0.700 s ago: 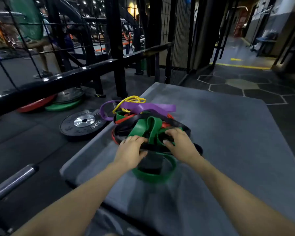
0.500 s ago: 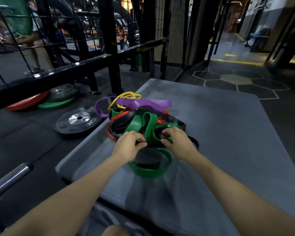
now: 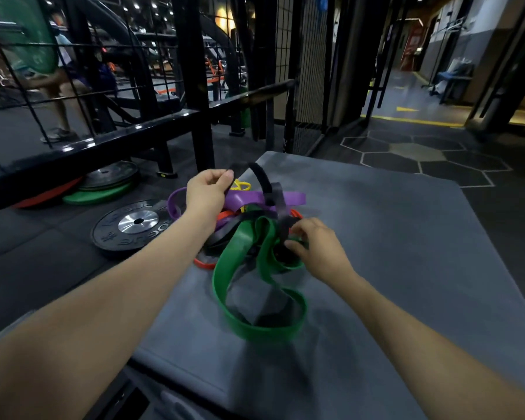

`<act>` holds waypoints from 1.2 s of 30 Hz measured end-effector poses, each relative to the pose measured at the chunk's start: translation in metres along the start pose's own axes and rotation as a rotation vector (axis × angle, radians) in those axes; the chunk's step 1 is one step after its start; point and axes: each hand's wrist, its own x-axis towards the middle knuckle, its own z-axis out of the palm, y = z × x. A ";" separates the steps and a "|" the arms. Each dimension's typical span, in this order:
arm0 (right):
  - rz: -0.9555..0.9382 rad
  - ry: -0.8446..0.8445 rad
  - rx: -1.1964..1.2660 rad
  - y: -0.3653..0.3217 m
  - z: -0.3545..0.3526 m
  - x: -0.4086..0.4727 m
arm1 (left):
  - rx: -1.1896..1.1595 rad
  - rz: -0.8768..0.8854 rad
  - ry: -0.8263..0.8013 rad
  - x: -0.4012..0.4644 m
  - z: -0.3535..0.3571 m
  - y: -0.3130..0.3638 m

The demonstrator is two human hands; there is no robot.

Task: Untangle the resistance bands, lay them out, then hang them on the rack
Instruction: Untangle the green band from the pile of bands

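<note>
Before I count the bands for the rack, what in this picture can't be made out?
- How the black band threads through the pile: the green band and right hand cover it, head view.
- Red band: mostly buried under the others.
- Yellow band: only a bit shows behind the left hand.
- Left grip: fingers hide the band's end.
- The rack for hanging: not identifiable.

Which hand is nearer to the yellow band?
Left. The left hand is raised right beside the yellow band, pinching a black band. The right hand is farther, low on the pile.
</note>
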 end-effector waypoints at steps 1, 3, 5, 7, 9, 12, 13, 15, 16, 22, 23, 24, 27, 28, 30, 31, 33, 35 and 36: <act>0.004 -0.033 -0.011 -0.002 0.008 0.003 | 0.027 -0.043 0.021 0.006 -0.002 -0.008; 0.019 -0.065 -0.010 -0.005 0.023 0.012 | 0.068 -0.114 0.018 0.014 -0.006 -0.027; 0.047 -0.082 0.002 -0.009 0.036 0.022 | 0.169 -0.100 0.009 0.015 -0.008 -0.044; 0.075 -0.076 -0.014 -0.013 0.049 0.032 | 0.304 -0.038 0.002 0.018 -0.009 -0.056; 0.127 -0.047 -0.047 -0.018 0.058 0.040 | 0.384 0.013 -0.022 0.020 -0.008 -0.061; 0.166 -0.025 -0.106 -0.024 0.065 0.047 | 0.393 0.063 -0.056 0.024 -0.004 -0.065; 0.136 -0.013 -0.122 -0.024 0.064 0.047 | 0.391 0.071 -0.064 0.024 -0.002 -0.064; 0.028 0.046 -0.093 -0.022 0.056 0.044 | 0.358 0.088 -0.070 0.026 0.001 -0.064; -0.034 0.096 -0.048 -0.020 0.048 0.041 | 0.334 0.104 -0.076 0.027 0.002 -0.062; -0.181 0.407 0.171 -0.022 -0.030 0.022 | 0.257 0.107 -0.090 0.018 0.017 -0.043; -0.180 0.450 0.195 -0.022 -0.041 0.020 | 0.282 0.112 -0.076 0.015 0.019 -0.039; -0.174 0.484 0.216 -0.021 -0.051 0.017 | 0.332 0.121 -0.062 0.011 0.021 -0.035; -0.143 0.595 0.242 -0.019 -0.079 0.009 | 0.567 0.107 -0.037 -0.002 0.021 -0.023; -0.133 0.628 0.243 -0.018 -0.087 0.007 | 0.631 0.094 -0.054 -0.005 0.019 -0.022; -0.118 0.666 0.240 -0.014 -0.101 0.002 | 0.723 0.098 -0.126 -0.010 0.019 -0.024; -0.095 0.676 0.246 -0.010 -0.107 -0.001 | 0.750 0.122 -0.152 -0.014 0.020 -0.026; -0.036 0.686 0.247 0.000 -0.116 -0.007 | 0.811 0.204 -0.164 -0.023 0.023 -0.030; -0.006 0.678 0.206 0.011 -0.123 -0.016 | 0.862 0.279 -0.203 -0.032 0.026 -0.035; 0.002 0.654 0.176 0.016 -0.124 -0.021 | 0.885 0.309 -0.240 -0.035 0.027 -0.039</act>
